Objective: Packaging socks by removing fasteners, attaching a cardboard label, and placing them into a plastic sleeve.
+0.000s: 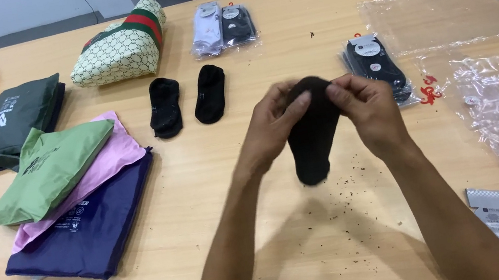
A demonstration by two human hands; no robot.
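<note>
**Inspector:** Head view, the only one. Both hands are raised above the worktop (pixel 287 39). The left hand (pixel 271 126) and right hand (pixel 370 113) are each closed in a pinch on the upper edge of one black sock (pixel 313 139), which hangs down between them, clear of the surface.

**Clerk:** What counts as done?

**Inspector:** Two loose black socks (pixel 187 101) lie flat side by side further back, out of any wrapping. Emptied clear plastic sleeves (pixel 445 16) are spread at the right, with small hanger cards (pixel 490 207) near the front edge. I judge that unpacking has gone some way.

**Clerk:** And left?

**Inspector:** A sealed pack of dark socks (pixel 379 64) sits just beyond the right hand, and two more packs (pixel 222 26), one pale and one dark, rest at the back. These look unopened. The held sock has not been laid down.

**Clerk:** Anything else?

**Inspector:** Folded pouches (pixel 69 190) in green, pink and navy are stacked at the left, a dark green one behind them, a patterned bag (pixel 120 50) beyond. Dark specks litter the surface under the hands; possibly lint, too small to tell.
</note>
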